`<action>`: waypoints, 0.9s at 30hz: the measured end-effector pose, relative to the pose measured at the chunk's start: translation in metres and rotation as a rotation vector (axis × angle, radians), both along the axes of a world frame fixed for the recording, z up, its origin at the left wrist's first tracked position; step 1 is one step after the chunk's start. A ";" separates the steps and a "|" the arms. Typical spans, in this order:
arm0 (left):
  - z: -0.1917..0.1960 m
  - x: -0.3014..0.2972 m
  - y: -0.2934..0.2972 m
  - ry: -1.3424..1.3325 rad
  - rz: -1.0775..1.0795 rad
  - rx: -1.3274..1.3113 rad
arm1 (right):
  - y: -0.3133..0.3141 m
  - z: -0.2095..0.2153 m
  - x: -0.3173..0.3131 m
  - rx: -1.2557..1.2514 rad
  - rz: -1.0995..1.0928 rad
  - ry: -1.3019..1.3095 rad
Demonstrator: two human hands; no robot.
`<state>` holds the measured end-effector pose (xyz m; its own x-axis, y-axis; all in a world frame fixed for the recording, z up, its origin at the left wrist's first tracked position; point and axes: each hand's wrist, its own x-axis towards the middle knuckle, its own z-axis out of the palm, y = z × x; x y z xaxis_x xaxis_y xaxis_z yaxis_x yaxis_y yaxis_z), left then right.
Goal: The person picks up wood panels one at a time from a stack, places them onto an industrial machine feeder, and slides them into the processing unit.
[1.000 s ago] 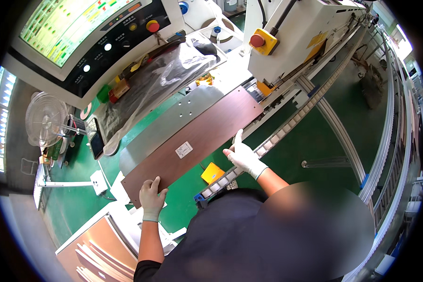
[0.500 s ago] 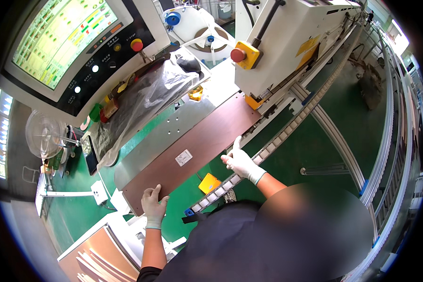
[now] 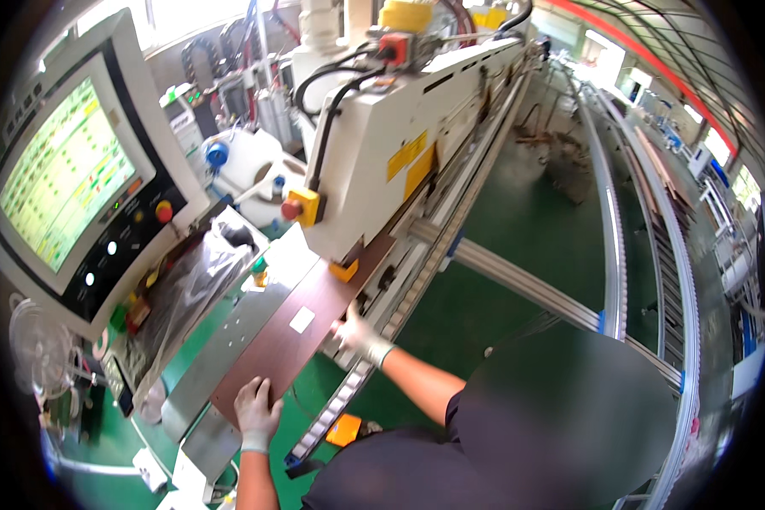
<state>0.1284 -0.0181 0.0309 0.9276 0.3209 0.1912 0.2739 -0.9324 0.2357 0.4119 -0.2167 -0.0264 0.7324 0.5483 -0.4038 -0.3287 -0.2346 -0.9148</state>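
Evidently brown board (image 3: 268, 361) under left fingers (image 3: 249, 393), spread, just resting; beside right fingers (image 3: 346, 335), half-curled, grip unclear.

A green floor (image 3: 518, 221) is spreading across the workshop. Daylight is streaming through a window (image 3: 187, 21) at the upper left, above a grey wall (image 3: 166, 70). Bright side windows (image 3: 748, 189) are glowing along the right, while a dark ribbed roof (image 3: 663, 34) is stretching overhead, a red beam (image 3: 654, 62) lining its edge.
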 end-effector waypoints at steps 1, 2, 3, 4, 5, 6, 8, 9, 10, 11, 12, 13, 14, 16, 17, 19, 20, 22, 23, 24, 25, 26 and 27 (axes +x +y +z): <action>-0.003 -0.010 0.008 0.022 0.007 0.009 | 0.003 0.037 -0.023 0.031 -0.043 0.158; -0.007 -0.007 0.011 0.050 -0.025 0.014 | -0.007 0.015 -0.026 0.112 -0.023 0.274; -0.009 -0.008 0.014 0.058 -0.013 -0.008 | -0.011 -0.008 -0.031 0.184 0.008 0.395; -0.010 -0.028 0.024 0.074 0.055 -0.025 | -0.005 0.013 -0.055 0.165 0.072 0.385; -0.014 -0.043 0.031 0.061 0.111 -0.056 | -0.003 0.020 -0.066 0.105 0.181 0.387; -0.015 -0.053 0.036 0.080 0.137 -0.030 | -0.001 0.038 -0.081 0.083 0.266 0.343; -0.019 -0.067 0.044 0.115 0.194 0.017 | 0.003 0.048 -0.092 0.128 0.243 0.364; -0.026 -0.065 0.046 0.102 0.178 0.047 | 0.000 0.038 -0.082 0.168 0.215 0.350; -0.025 -0.064 0.044 0.096 0.178 0.042 | 0.003 0.034 -0.073 0.151 0.163 0.315; -0.023 -0.061 0.041 0.089 0.177 0.037 | -0.001 0.030 -0.060 0.179 0.137 0.350; -0.020 -0.061 0.040 0.077 0.189 0.033 | -0.001 0.036 -0.048 0.206 0.123 0.380; -0.019 -0.063 0.039 0.066 0.196 0.047 | 0.000 0.044 -0.044 0.152 0.066 0.345; -0.019 -0.065 0.039 0.054 0.203 0.061 | 0.000 0.043 -0.028 0.127 0.117 0.395; -0.019 -0.065 0.041 0.037 0.192 0.085 | -0.001 0.024 -0.008 0.239 0.113 0.512; -0.020 -0.064 0.043 0.028 0.188 0.094 | -0.007 0.019 -0.005 0.277 0.036 0.480; -0.018 -0.066 0.044 0.019 0.189 0.107 | -0.014 0.036 -0.008 0.285 -0.056 0.293; -0.014 -0.062 0.044 0.023 0.172 0.108 | -0.020 0.045 -0.014 0.260 -0.087 0.142; -0.016 -0.057 0.046 0.027 0.153 0.118 | -0.030 0.026 -0.023 0.282 -0.073 0.285; -0.018 -0.056 0.048 0.044 0.159 0.125 | -0.030 0.021 -0.032 0.283 -0.058 0.314; -0.018 -0.060 0.048 0.053 0.170 0.133 | -0.027 0.027 -0.047 0.274 -0.023 0.253; -0.015 -0.061 0.046 0.075 0.183 0.109 | -0.030 0.022 -0.053 0.332 0.036 0.265; -0.011 -0.062 0.044 0.087 0.201 0.087 | -0.025 0.028 -0.058 0.382 0.010 0.311; -0.008 -0.063 0.043 0.096 0.211 0.065 | -0.021 0.037 -0.055 0.384 -0.028 0.302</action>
